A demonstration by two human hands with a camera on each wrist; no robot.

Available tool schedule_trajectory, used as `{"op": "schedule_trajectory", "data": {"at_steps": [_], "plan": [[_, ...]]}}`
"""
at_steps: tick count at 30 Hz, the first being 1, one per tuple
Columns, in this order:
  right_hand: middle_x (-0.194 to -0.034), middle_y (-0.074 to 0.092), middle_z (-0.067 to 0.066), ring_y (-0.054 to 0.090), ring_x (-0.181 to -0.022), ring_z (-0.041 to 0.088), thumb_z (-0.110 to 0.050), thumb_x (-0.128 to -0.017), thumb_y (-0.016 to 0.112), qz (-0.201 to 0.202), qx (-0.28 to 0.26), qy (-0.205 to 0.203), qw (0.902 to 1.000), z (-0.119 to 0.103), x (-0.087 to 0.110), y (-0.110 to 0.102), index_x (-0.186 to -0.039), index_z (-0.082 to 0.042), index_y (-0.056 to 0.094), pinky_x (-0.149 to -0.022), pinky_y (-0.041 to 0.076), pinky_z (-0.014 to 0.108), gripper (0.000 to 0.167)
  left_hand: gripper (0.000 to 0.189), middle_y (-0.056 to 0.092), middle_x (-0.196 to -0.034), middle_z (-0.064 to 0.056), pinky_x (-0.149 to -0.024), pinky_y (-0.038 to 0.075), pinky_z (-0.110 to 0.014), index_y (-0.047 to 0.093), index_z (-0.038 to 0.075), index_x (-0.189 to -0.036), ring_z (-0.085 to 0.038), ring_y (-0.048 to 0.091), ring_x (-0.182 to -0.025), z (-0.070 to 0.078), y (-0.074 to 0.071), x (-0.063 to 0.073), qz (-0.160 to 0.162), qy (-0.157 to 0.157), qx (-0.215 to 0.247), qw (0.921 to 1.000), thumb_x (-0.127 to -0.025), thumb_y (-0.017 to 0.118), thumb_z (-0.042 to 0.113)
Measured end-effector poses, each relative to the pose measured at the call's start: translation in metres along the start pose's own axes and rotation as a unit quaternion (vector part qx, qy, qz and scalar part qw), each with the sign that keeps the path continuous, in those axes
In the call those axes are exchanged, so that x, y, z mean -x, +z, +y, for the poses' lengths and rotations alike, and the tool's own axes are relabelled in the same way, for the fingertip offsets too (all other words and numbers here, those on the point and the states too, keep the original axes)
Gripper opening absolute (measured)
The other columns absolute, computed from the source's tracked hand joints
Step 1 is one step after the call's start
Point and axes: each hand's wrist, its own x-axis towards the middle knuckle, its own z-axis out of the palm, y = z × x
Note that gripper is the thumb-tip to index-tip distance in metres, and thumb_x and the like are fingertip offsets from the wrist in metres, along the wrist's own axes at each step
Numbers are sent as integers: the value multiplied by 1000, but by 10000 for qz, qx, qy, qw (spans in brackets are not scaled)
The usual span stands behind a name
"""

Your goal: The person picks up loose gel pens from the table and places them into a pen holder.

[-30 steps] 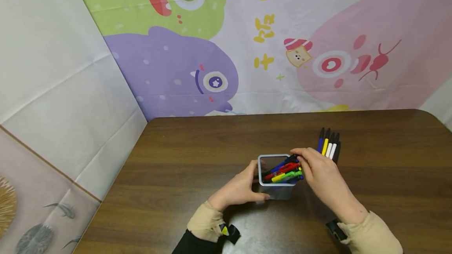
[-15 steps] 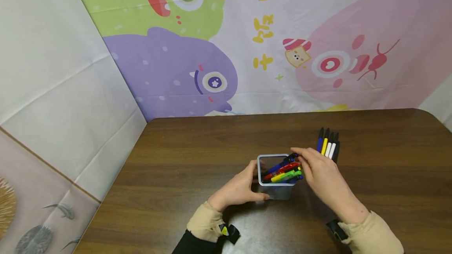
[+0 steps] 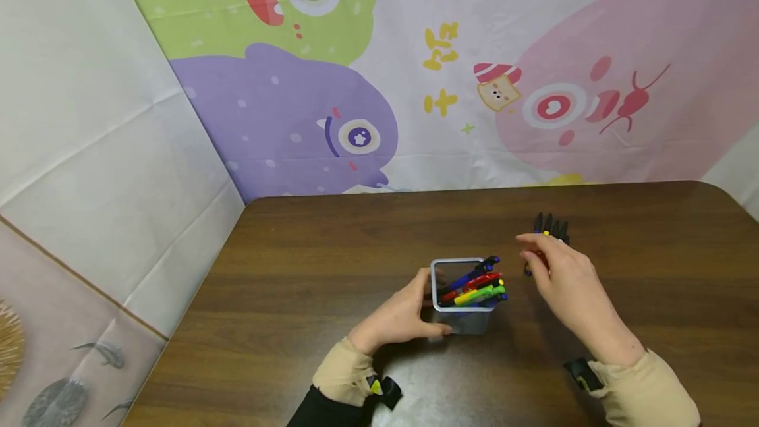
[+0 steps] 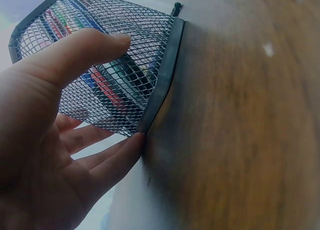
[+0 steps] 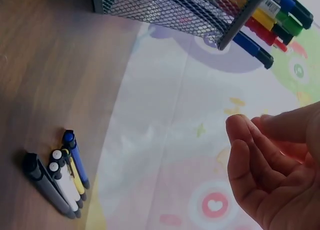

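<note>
A mesh pen holder point(image 3: 467, 323) stands on the wooden table, with colourful pens point(image 3: 477, 288) leaning to the right inside it. My left hand point(image 3: 400, 315) grips it from the left; in the left wrist view the thumb lies across the mesh and a fingertip touches the dark base rim. My right hand point(image 3: 572, 288) is over the table right of the holder, fingers loosely bent, with nothing visible in them. Beyond and partly behind this hand lies a row of pens point(image 3: 548, 224). The right wrist view shows a black marker point(image 5: 47, 185), white pens point(image 5: 64, 182), a yellow pen point(image 5: 76, 172) and a blue pen point(image 5: 76, 157).
The brown table point(image 3: 332, 249) ends at the back against a cloth printed with cartoon figures point(image 3: 308, 124). White fabric point(image 3: 112, 97) hangs at the left side. Both wrists wear dark straps.
My right hand has left the pens at the holder's rim and moved right, now covering more of the row of pens. The left hand keeps its grip on the holder.
</note>
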Motion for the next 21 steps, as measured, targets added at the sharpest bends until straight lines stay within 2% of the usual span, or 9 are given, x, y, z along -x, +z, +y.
{"op": "schedule_trajectory", "data": {"at_steps": [7,10,16,21], "plan": [[-73,60,7,53,-61,17,-4,-82,63,-151,129,664,9976,15,-1,-9,-90,-2,59,-49,41,29,10,77,46,-128,-5,-95,42,-22,26,16,-130,-13,49,-117,0,0,0,-31,-47,16,10000,-73,76,29],[-70,58,9,53,-59,19,-5,-81,62,-289,273,1013,9941,25,1,-12,-86,1,56,-48,41,31,10,77,46,-128,-5,-95,42,-22,26,16,-131,-13,49,-116,-1,0,0,-31,-15,22,10000,-73,76,28],[-69,59,11,54,-59,24,-13,-82,60,-1045,433,1695,9790,40,4,-11,-82,1,53,-50,41,40,15,77,46,-128,-5,-95,42,-20,26,15,-130,-13,50,-116,-2,1,-1,-28,24,81,10000,-73,76,26],[-70,59,12,55,-60,26,-15,-82,62,-1645,429,2059,9637,48,8,-4,-82,2,52,-52,42,42,19,76,46,-128,-6,-94,42,-20,27,15,-130,-14,50,-116,-2,1,-1,-19,6,55,10000,-73,76,26]]}}
